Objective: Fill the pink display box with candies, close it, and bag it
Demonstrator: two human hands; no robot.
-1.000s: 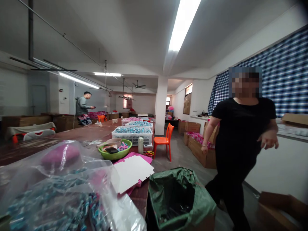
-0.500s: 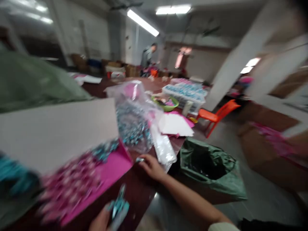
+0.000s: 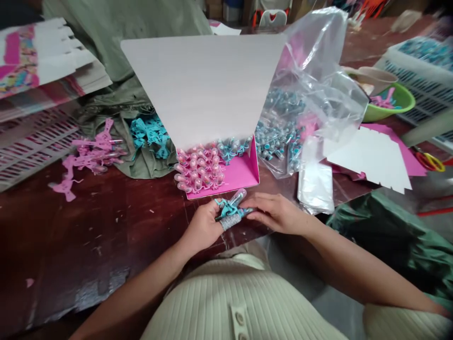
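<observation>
Just in front of the display box, my left hand [image 3: 203, 226] is closed on teal plastic toys [image 3: 229, 208] with clear rounded tubes. My right hand [image 3: 274, 211] pinches the end of one of these pieces from the right, so both hands meet there. A grey speckled wrap [image 3: 230, 221] shows by the left fingertips; I cannot tell if it sits on a finger. The open box [image 3: 244, 172] has a pink base and a tall white lid. Pink toys [image 3: 200, 167] with clear tubes stand in rows on its left, and a few teal ones [image 3: 233, 146] stand at the back.
Loose pink pieces [image 3: 92, 153] and teal pieces [image 3: 150, 134] lie left of the box. A clear bag [image 3: 279, 127] of teal parts, flat plastic sleeves [image 3: 316, 186], white card [image 3: 368, 156], scissors [image 3: 430, 160] and a green bowl [image 3: 403, 99] are right. A green sack [image 3: 392, 241] stands beside the table.
The view has swung down and right-to-left toward the box. My right hand has come from near the clear bag to the toys in my left hand.
</observation>
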